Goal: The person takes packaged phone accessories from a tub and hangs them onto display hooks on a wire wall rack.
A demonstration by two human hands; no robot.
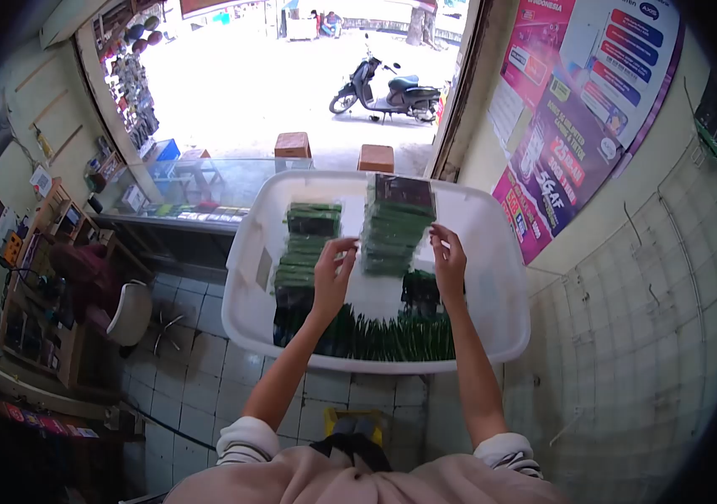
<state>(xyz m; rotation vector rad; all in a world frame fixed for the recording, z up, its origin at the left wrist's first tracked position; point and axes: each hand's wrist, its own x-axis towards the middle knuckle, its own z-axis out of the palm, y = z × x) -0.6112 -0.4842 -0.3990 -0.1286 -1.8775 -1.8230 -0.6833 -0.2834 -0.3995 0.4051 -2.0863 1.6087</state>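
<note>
A large white plastic tub [501, 252] holds many flat green packets in shiny, clear-looking wrapping; their contents cannot be made out. In its middle lies a row of overlapping packets [393, 227], slightly blurred, with a darker one at the far end. My left hand [335, 269] is at the left side of this row, fingers loosely bent and apart. On the opposite side, my right hand [449, 256] has its fingertips at the row's right edge, thumb and fingers apart. Neither hand visibly grips a packet. Another row of packets [298, 265] runs along the tub's left side.
Upright packets [392, 338] line the tub's near side. Beyond stand a glass display counter [215, 189], two brown stools [293, 145] and a parked scooter [388, 91] outside. A person [81, 273] is beside a white chair [130, 312] at left. Wire grid [627, 336] covers the right wall.
</note>
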